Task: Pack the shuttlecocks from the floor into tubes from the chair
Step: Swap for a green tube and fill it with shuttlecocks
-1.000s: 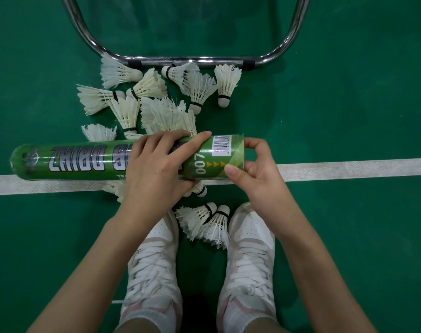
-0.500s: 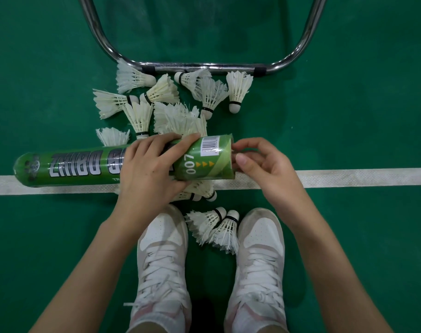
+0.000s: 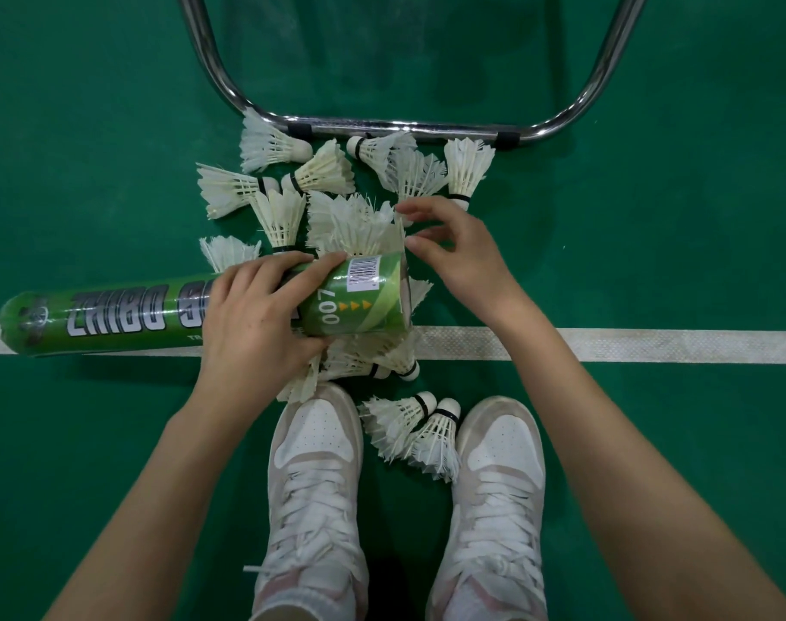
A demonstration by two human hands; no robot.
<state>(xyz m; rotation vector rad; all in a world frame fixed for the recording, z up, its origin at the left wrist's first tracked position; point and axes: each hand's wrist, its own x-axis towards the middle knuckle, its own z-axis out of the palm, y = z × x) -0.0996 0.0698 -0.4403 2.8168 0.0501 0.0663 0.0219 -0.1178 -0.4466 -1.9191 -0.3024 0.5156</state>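
A long green shuttlecock tube (image 3: 126, 313) lies level above the floor, its mouth pointing right. My left hand (image 3: 259, 318) grips it near the mouth end. My right hand (image 3: 460, 257) hovers just past the mouth with loosely spread fingers, holding nothing, over the white feather shuttlecocks (image 3: 355, 224). Several shuttlecocks lie scattered on the green floor beneath and beyond the tube. Two more shuttlecocks (image 3: 411, 430) lie between my shoes.
The chrome base bar of a chair (image 3: 409, 127) curves across the top, with shuttlecocks touching it. A white court line (image 3: 628, 345) runs across the green floor. My white shoes (image 3: 315, 486) stand at the bottom centre.
My right hand has left the tube's mouth end and moved up over the shuttlecock pile, fingers now spread. The tube's mouth has tilted slightly.
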